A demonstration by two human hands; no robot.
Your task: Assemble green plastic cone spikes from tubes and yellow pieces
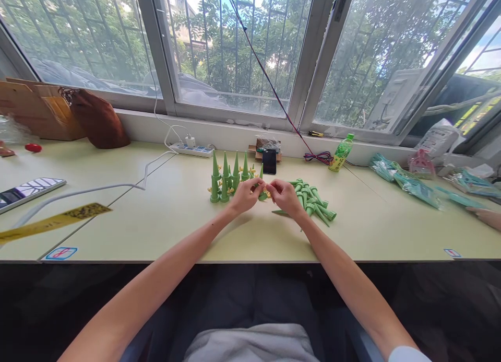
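Handwork on small parts is the step here: the left hand (247, 195) and right hand (285, 196) nearly meet above the tabletop (148, 226), between a cluster of upright green spikes (236, 171) and a loose pile of green spikes (309, 197). Thumb and fingers of the left hand pinch a green piece (262, 196), largely covered by them. The right thumb and finger lie close together just beside it, near a small yellow part (269, 194) — I cannot tell whether they grip it or merely touch it. As I judge it, the next move calls for a steady left pinch and a light, exact touch from the right, since the fingers hide the point of contact.

Pale yellow-green and joined from panels, the surface runs along a row of barred windows (242, 48), with trees outside. Behind the spikes lie a black phone (269, 162) and a white power strip (193, 150); a green-capped bottle (341, 154) stands beside coiled wire (319, 157). Off to the left are a cardboard box (35, 108), a brown bag (96, 116), a silver-edged device (29, 192) and a yellow strip (58, 222). Teal items in clear packets (417, 187) lie to the right — and at that edge, part of another person's hand (487, 217) shows.
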